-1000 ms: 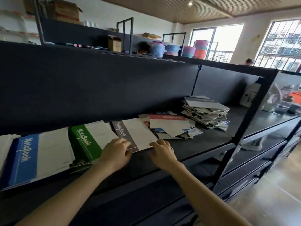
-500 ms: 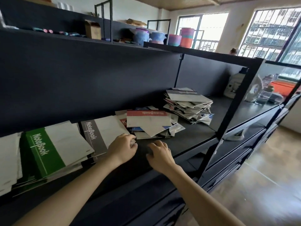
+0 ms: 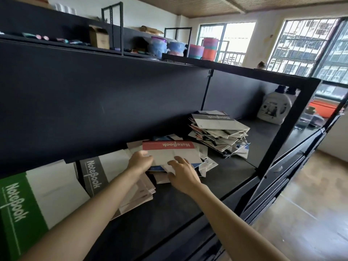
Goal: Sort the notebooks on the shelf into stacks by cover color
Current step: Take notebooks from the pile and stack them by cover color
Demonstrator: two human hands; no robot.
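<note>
Black shelf [image 3: 188, 202]: red notebook [image 3: 168, 146] tops the loose pile [image 3: 209, 163], just right of the grey stack [image 3: 92, 172]. Left hand [image 3: 140, 160] pinches its left edge; right hand [image 3: 183, 172] rests with fingers spread on the cover. Lift only this one and keep the pile pinned.

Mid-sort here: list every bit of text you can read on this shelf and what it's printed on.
"NoteBook", sideways: green notebook, front left.
"NoteBook", sideways: grey notebook beside it.
"NoteBook", upside down: red notebook on the middle heap.
"NoteBook", upside down, faint: top cover of the tall pile.
Too blurred to read: detergent bottle label, cardboard box print.
</note>
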